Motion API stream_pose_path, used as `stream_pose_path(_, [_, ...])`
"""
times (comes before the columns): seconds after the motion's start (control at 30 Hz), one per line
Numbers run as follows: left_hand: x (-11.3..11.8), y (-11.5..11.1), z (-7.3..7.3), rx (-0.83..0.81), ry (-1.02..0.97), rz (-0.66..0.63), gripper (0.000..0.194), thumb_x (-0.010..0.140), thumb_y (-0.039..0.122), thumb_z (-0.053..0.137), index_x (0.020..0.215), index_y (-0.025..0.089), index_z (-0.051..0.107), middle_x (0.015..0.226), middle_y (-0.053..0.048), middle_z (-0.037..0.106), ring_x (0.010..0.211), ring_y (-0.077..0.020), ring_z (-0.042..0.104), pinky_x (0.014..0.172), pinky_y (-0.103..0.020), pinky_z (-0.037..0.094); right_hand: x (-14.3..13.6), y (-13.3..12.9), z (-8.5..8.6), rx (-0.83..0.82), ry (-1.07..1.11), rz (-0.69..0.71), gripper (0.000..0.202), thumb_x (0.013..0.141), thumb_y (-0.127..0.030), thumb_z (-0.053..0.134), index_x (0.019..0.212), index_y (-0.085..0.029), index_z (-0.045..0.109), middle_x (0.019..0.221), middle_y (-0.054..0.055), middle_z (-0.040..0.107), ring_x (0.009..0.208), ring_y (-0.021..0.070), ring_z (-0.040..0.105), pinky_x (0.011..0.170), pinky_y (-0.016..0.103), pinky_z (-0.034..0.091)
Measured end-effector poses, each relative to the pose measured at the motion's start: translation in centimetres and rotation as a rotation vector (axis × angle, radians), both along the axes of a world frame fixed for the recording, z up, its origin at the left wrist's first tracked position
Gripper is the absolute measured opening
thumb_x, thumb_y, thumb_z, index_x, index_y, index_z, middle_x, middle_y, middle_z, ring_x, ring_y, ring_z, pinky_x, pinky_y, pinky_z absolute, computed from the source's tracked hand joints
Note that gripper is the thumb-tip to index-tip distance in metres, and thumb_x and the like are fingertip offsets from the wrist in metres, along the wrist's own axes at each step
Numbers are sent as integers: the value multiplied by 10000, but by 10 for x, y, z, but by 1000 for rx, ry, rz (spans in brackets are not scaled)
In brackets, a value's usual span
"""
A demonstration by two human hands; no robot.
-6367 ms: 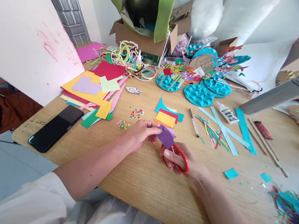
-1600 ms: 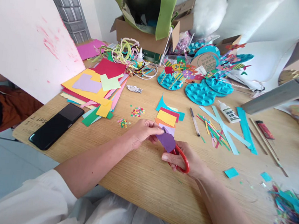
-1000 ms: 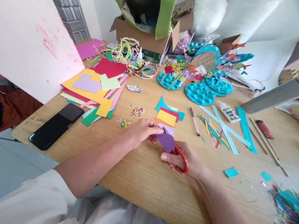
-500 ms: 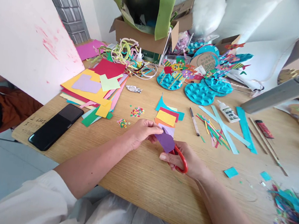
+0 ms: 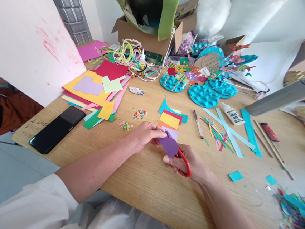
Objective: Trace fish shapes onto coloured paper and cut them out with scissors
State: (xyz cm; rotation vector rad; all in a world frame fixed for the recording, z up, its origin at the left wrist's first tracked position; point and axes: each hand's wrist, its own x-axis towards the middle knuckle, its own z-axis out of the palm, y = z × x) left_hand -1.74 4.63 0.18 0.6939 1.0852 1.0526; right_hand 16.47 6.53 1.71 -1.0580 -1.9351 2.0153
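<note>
Between thumb and fingers, my left hand (image 5: 145,137) pinches a dark purple piece of paper (image 5: 169,146) above the table. My right hand (image 5: 188,163) grips the red handles of a pair of scissors (image 5: 186,163); the blades are mostly hidden behind the purple paper, with the tips showing near my left fingers. Just beyond the hands lie a lilac paper piece (image 5: 172,133), a yellow paper rectangle (image 5: 169,121) and a blue paper offcut (image 5: 165,106). Left of them are two small piles of paper confetti (image 5: 140,114).
A black phone (image 5: 57,129) and a stack of coloured paper (image 5: 90,87) lie at left. To the right are a pen (image 5: 198,124), paper strips (image 5: 217,135), a glue bottle (image 5: 232,114) and a grey cylinder (image 5: 286,93). Blue textured discs (image 5: 204,94) stand behind.
The purple paper has shifted slightly in my grip, and its lower edge looks rounder. Both hands keep nearly the same position.
</note>
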Motion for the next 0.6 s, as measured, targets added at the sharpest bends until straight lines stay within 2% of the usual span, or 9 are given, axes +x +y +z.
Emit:
stream_pose_path(0.27, [1, 0, 0, -16, -44, -43, 132, 643, 221, 712, 684, 123, 632, 597, 0, 622, 464, -80, 547, 460, -204, 442, 1, 0, -1, 59, -38, -25, 417, 667, -501, 768, 704, -178, 506, 473, -59, 480, 409, 70, 425, 402, 201, 294])
stream_pose_path(0.4, [0, -1, 1, -41, -79, -102, 145, 623, 214, 719, 691, 113, 641, 599, -8, 624, 464, -80, 550, 469, -209, 444, 2, -1, -2, 70, -38, -39, 415, 679, -515, 753, 768, -174, 534, 466, -65, 477, 398, 72, 419, 394, 200, 275])
stream_pose_path(0.6, [0, 0, 3, -76, -130, -58, 162, 582, 202, 734, 674, 124, 626, 581, -12, 627, 474, -92, 553, 475, -218, 438, 1, 0, -1, 47, -26, -64, 430, 640, -504, 790, 709, -177, 519, 469, -61, 493, 398, 72, 428, 396, 201, 280])
